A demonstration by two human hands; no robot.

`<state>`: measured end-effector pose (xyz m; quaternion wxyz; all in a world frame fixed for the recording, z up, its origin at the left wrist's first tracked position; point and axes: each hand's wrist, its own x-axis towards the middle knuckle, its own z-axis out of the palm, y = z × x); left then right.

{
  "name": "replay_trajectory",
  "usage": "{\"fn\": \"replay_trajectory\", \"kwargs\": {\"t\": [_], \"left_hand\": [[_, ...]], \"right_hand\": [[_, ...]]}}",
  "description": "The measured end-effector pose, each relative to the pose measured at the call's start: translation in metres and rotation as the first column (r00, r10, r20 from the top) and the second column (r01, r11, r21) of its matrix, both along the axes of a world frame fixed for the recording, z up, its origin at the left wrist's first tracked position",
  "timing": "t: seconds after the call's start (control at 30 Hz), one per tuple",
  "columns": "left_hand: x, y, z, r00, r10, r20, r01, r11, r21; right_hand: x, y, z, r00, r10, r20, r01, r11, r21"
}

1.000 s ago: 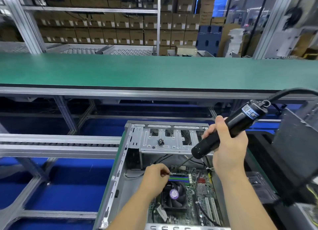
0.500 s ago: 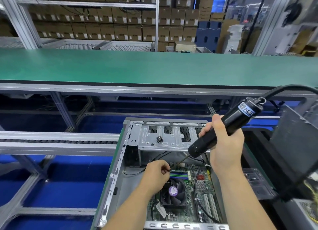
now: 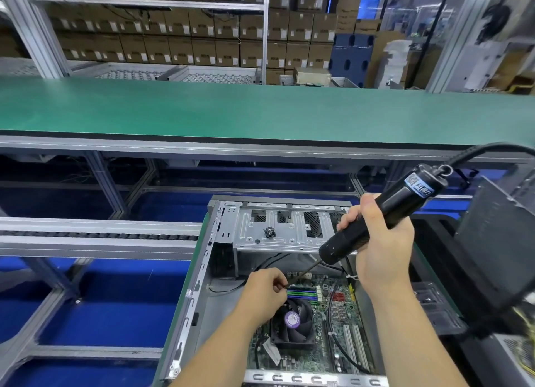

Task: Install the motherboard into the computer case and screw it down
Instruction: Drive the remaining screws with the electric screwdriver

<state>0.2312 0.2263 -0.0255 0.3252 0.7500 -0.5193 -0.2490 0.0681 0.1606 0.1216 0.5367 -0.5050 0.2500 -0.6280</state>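
Note:
An open grey computer case [image 3: 199, 282] lies in front of me with the green motherboard [image 3: 327, 334] inside; its black CPU fan [image 3: 292, 320] has a purple label. My right hand [image 3: 379, 242] grips a black electric screwdriver [image 3: 385, 213], tilted so its thin bit [image 3: 304, 272] slants down to the left. My left hand [image 3: 265, 292] pinches the bit's tip over the board's upper left area, near the memory slots. Whatever sits under those fingers is hidden. A small clump of dark screws [image 3: 269, 231] rests on the silver drive bracket [image 3: 289, 236].
A thick cable [image 3: 492, 149] runs from the screwdriver's top to the right. A dark box [image 3: 503, 242], tilted, stands at the right of the case. A long green bench [image 3: 260, 111] crosses behind; a roller rail [image 3: 95, 236] runs at left. Cardboard boxes fill the far shelves.
The screwdriver has swung down and left, bringing the bit's tip to my left hand, which has shifted slightly and now pinches it.

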Motion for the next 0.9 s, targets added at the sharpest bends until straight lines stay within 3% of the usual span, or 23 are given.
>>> {"fn": "replay_trajectory", "kwargs": {"t": [0.27, 0.47, 0.77, 0.9], "left_hand": [[-0.001, 0.002, 0.001, 0.992, -0.102, 0.074, 0.103, 0.995, -0.002], [0.000, 0.004, 0.002, 0.988, -0.115, 0.103, 0.125, 0.988, -0.087], [-0.001, 0.005, 0.003, 0.968, -0.154, 0.196, 0.165, 0.986, -0.040], [0.003, 0.008, 0.006, 0.979, -0.165, 0.122, 0.167, 0.986, -0.009]], "right_hand": [[-0.008, 0.001, 0.000, 0.970, 0.224, -0.093, -0.230, 0.971, -0.070], [0.002, 0.010, 0.001, 0.987, 0.145, -0.074, -0.149, 0.987, -0.053], [0.003, 0.010, 0.005, 0.986, 0.126, -0.110, -0.135, 0.988, -0.075], [0.005, 0.009, 0.005, 0.984, 0.143, -0.106, -0.149, 0.987, -0.057]]}}
